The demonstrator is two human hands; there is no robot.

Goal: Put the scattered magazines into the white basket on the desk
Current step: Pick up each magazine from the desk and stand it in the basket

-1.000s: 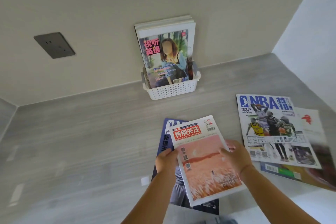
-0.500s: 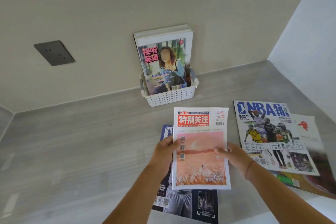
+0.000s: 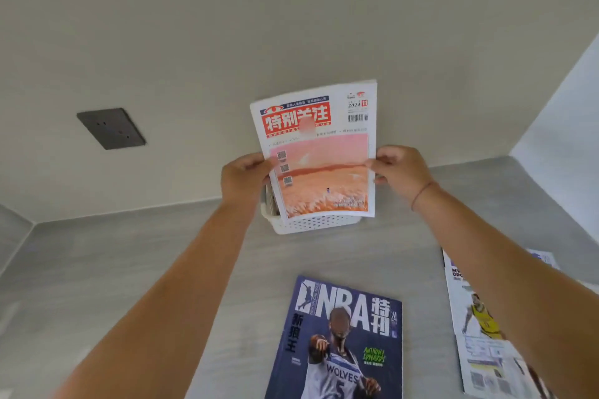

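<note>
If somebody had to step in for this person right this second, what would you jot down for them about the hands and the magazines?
Left hand grips the left edge of the orange magazine; right hand pinches its right edge.
Done: it is held upright, lower edge at the rim of the white basket by the wall.
Left: lower it in, let go, then fetch the blue NBA magazine and the right-hand magazines, all flat on the desk.

An orange-covered magazine (image 3: pixel 319 155) stood upright, held by both side edges, its lower edge at the rim of the white basket (image 3: pixel 316 226) by the wall. A blue NBA magazine (image 3: pixel 337 340) lay flat at the basket's 6 o'clock, and a white-covered magazine (image 3: pixel 479 337) at 4 o'clock.
</note>
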